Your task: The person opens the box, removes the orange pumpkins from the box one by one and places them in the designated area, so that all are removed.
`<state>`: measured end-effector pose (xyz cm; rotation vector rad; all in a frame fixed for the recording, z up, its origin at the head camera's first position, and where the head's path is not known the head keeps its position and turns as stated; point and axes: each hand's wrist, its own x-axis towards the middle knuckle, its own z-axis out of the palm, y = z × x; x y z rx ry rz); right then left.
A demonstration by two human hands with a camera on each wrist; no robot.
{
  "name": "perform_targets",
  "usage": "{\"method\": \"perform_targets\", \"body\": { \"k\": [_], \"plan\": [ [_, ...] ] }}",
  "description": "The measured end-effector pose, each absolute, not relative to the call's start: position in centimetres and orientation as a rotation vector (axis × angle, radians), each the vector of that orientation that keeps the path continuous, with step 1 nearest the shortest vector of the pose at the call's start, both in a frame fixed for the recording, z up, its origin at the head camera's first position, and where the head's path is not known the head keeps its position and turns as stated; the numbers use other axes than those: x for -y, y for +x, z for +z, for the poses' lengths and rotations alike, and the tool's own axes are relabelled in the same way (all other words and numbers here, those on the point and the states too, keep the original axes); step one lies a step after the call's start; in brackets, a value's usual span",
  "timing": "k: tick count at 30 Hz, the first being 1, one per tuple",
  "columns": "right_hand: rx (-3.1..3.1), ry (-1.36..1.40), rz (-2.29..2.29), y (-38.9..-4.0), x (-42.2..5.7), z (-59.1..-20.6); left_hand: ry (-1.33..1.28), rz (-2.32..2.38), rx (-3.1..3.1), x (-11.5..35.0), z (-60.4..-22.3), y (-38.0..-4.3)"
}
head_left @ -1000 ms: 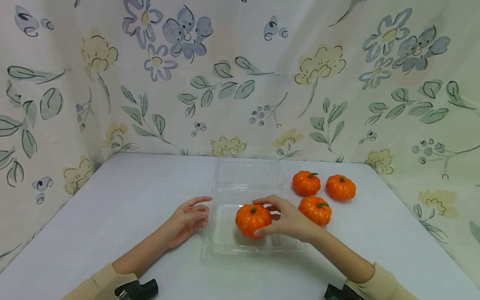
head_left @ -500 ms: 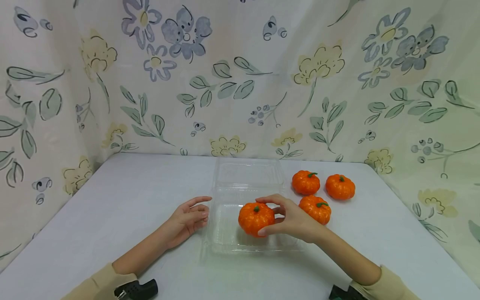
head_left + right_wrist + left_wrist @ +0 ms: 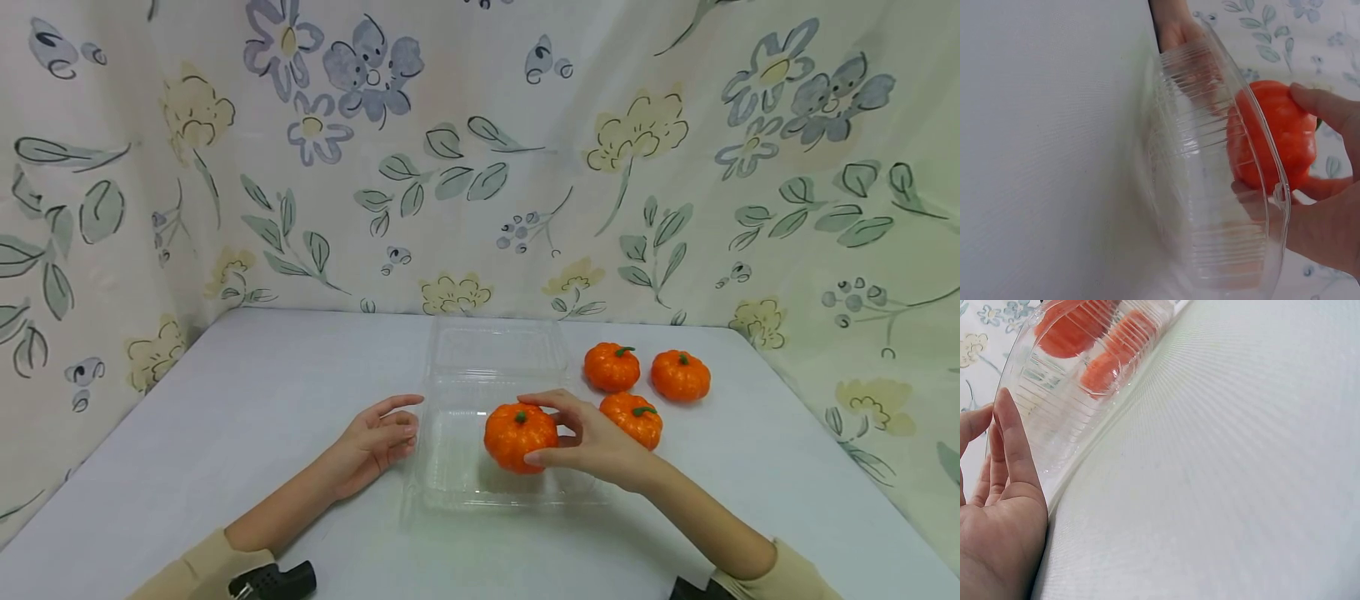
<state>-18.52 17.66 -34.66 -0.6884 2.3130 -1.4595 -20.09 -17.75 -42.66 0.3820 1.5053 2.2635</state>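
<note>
A small orange pumpkin (image 3: 521, 438) with a green stem is held in my right hand (image 3: 596, 442), thumb on the near side and fingers on the far side. In the right wrist view, the pumpkin (image 3: 1275, 134) sits partly above the rim of a clear plastic clamshell container (image 3: 1235, 244). The container (image 3: 457, 492) lies with its lid (image 3: 495, 346) folded back. My left hand (image 3: 375, 442) rests at the container's left side with fingers loosely bent and nothing held. In the left wrist view, the left hand's fingertips (image 3: 1005, 400) are against or very near the clear wall; contact is unclear.
Three more orange pumpkins stand right of the container: one at the back (image 3: 612, 367), one farther right (image 3: 680, 376), and one nearer (image 3: 632, 419), partly behind my right hand. A white cloth covers the table (image 3: 300, 375); a floral curtain (image 3: 465, 167) hangs behind it.
My right hand has moved slightly to the right with the pumpkin in its grip, still over the container. The left hand and the other pumpkins have stayed put.
</note>
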Motion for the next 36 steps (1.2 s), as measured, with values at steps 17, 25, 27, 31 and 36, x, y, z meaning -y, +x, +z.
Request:
{"method": "perform_targets", "body": {
  "k": [17, 25, 27, 31, 36],
  "plan": [
    [-2.272, -0.659, -1.563, -18.2, -19.0, -34.2, 0.393, 2.260, -1.510, 17.7, -42.6, -20.1],
    [-2.323, -0.661, -1.578, -17.8, -19.8, -34.1, 0.396, 2.259, -1.513, 17.8, -42.7, -20.2],
    [-2.328, -0.653, -1.591, -17.8, -20.1, -34.1, 0.404, 2.259, -1.511, 17.8, -42.7, -20.2],
    [-2.328, -0.629, -1.613, -17.5, -20.6, -34.0, 0.412, 2.263, -1.503, 17.8, -42.8, -20.2],
    [-2.351, -0.608, -1.602, -17.1, -21.1, -33.7, 0.414, 2.260, -1.508, 17.8, -42.8, -20.2]
  ]
}}
